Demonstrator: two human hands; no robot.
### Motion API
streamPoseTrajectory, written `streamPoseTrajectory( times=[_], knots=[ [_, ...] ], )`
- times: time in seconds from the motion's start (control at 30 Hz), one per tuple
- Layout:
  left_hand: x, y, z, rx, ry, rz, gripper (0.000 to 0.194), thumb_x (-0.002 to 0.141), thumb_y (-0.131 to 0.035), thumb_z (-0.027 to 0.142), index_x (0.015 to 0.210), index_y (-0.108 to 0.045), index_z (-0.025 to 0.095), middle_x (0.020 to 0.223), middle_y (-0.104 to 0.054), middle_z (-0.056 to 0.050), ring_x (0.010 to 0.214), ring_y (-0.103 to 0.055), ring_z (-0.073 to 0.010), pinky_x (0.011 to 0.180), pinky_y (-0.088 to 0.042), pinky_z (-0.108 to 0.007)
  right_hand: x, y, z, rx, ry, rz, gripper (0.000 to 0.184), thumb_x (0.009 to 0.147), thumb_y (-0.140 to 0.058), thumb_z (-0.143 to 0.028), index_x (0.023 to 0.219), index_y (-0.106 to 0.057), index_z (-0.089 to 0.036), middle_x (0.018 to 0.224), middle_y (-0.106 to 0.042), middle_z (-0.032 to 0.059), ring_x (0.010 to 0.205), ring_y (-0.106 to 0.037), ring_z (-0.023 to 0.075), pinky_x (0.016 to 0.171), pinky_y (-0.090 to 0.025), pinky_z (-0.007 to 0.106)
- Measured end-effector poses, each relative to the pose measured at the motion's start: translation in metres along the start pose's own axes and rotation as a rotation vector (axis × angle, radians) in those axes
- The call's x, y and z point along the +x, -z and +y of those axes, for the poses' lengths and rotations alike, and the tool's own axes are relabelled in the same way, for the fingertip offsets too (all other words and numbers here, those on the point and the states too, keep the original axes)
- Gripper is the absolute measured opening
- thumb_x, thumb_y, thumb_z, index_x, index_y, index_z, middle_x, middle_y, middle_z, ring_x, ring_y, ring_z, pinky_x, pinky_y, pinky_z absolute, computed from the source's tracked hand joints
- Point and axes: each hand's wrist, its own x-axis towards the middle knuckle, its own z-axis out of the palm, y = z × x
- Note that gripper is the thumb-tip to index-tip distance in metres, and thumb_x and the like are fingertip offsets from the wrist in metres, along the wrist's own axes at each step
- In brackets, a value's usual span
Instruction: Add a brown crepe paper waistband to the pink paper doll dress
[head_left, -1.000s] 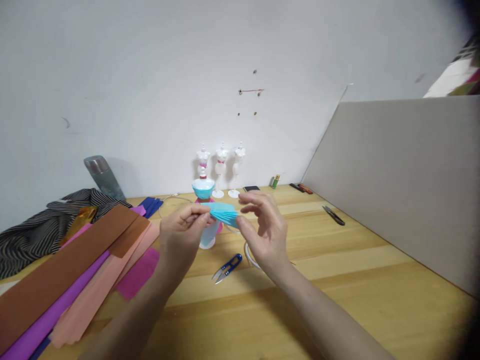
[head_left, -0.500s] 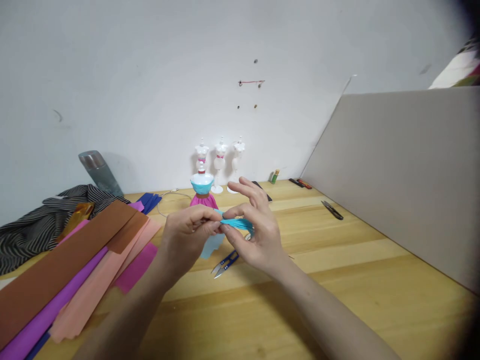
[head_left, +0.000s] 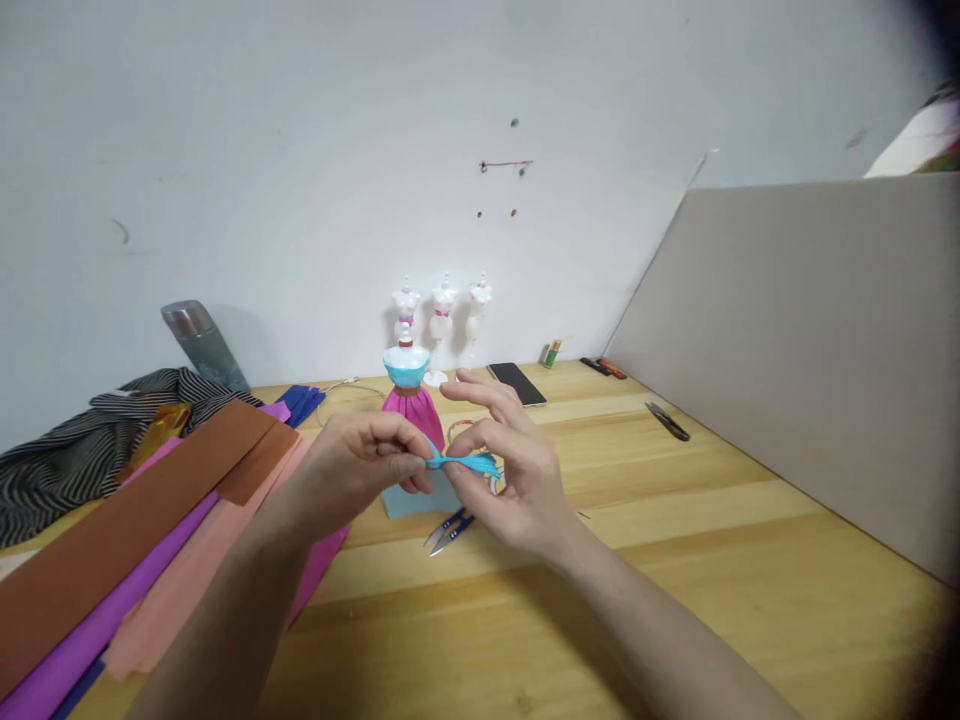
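Note:
Both my hands meet over the wooden table [head_left: 675, 560], pinching a small pleated strip of light blue paper [head_left: 469, 463]. My left hand [head_left: 356, 465] grips its left end with closed fingers. My right hand [head_left: 506, 470] pinches the right part between thumb and forefinger, the other fingers raised. Just behind the hands stands a small mannequin [head_left: 409, 390] in a blue top and pink skirt. Blue-handled thread snips [head_left: 450, 530] lie on the table beneath my hands.
Long sheets of brown, peach, purple and pink crepe paper [head_left: 135, 540] lie at left, by a striped cloth [head_left: 67, 450] and a grey bottle [head_left: 199, 345]. Three white mannequins [head_left: 442, 320], a phone [head_left: 517, 383] and black snips [head_left: 667, 422] sit farther back. A grey board [head_left: 810, 340] stands at right.
The blue paper went from a spread fan to a gathered, squeezed strip. My hands closed together on it and dropped lower, so the dressed mannequin now shows behind them.

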Motion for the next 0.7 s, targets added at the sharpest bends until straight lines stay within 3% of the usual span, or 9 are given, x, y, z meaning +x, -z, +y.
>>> streamPoseTrajectory(
  times=[0.13, 0.3, 0.47, 0.7],
  knots=[
    [-0.002, 0.011, 0.004, -0.011, 0.093, -0.091, 0.004, 0.071, -0.07, 0.015, 0.067, -0.07, 0.017, 0.059, -0.072, 0.0, 0.056, -0.065, -0.0095, 0.057, -0.052, -0.017, 0.0, 0.002, 0.001, 0.058, -0.007, -0.066, 0.011, 0.073, -0.057, -0.01, 0.071, -0.061, -0.02, 0.119, -0.064, 0.0108, 0.128, -0.049, 0.0309, 0.104, -0.04, 0.052],
    [-0.001, 0.019, 0.006, -0.04, 0.119, -0.113, 0.004, 0.071, -0.071, 0.015, 0.067, -0.069, 0.016, 0.059, -0.072, -0.001, 0.056, -0.066, -0.0096, 0.056, -0.052, -0.017, 0.0, 0.006, 0.01, 0.164, -0.047, -0.131, 0.014, 0.074, -0.058, -0.009, 0.073, -0.063, -0.021, 0.115, -0.067, 0.0081, 0.126, -0.051, 0.0301, 0.104, -0.041, 0.052],
    [0.003, 0.021, 0.002, -0.076, 0.109, -0.067, 0.004, 0.071, -0.073, 0.017, 0.069, -0.069, 0.015, 0.058, -0.072, -0.002, 0.056, -0.067, -0.0111, 0.055, -0.053, -0.018, 0.004, 0.015, 0.02, 0.227, -0.089, -0.104, 0.013, 0.076, -0.062, -0.01, 0.072, -0.065, -0.022, 0.11, -0.069, 0.0074, 0.119, -0.057, 0.0292, 0.1, -0.044, 0.05],
    [0.004, 0.029, -0.005, -0.113, 0.027, 0.053, 0.008, 0.071, -0.074, 0.021, 0.07, -0.068, 0.015, 0.058, -0.072, -0.002, 0.054, -0.067, -0.0102, 0.054, -0.053, -0.017, 0.006, 0.026, 0.026, 0.29, -0.256, -0.021, 0.014, 0.086, -0.06, -0.021, 0.072, -0.063, -0.02, 0.084, -0.069, 0.0045, 0.085, -0.066, 0.0199, 0.078, -0.051, 0.036]
  ],
)
